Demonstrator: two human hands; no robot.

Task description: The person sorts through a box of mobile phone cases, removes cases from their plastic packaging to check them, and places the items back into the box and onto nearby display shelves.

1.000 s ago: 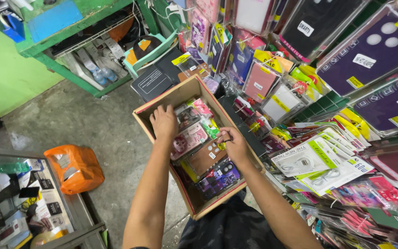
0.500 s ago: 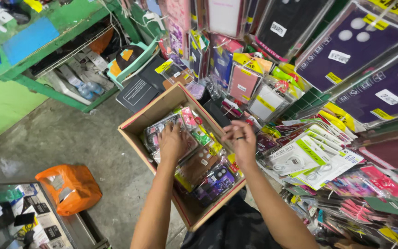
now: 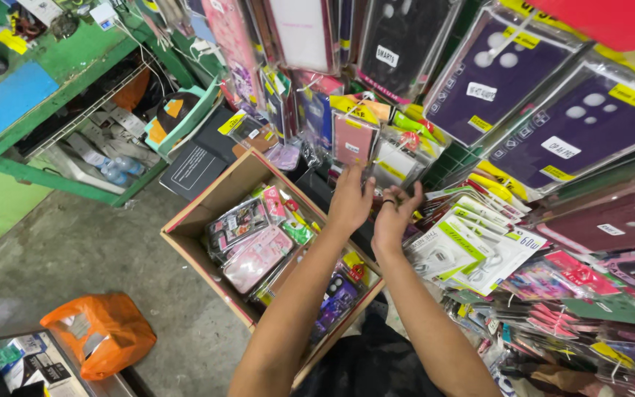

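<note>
light: bright, even, from overhead | shadows: soft, faint on grey concrete floor | glare: white sheen on clear plastic-wrapped purple phone cases | blur: slight on hands | edges: wide-angle bending | focus: mostly sharp

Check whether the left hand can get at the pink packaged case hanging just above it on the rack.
Probably yes. The left hand is raised out of the cardboard box, its fingertips just below the pink packaged case, with nothing between them. The right hand is beside it, not in the way.
</note>
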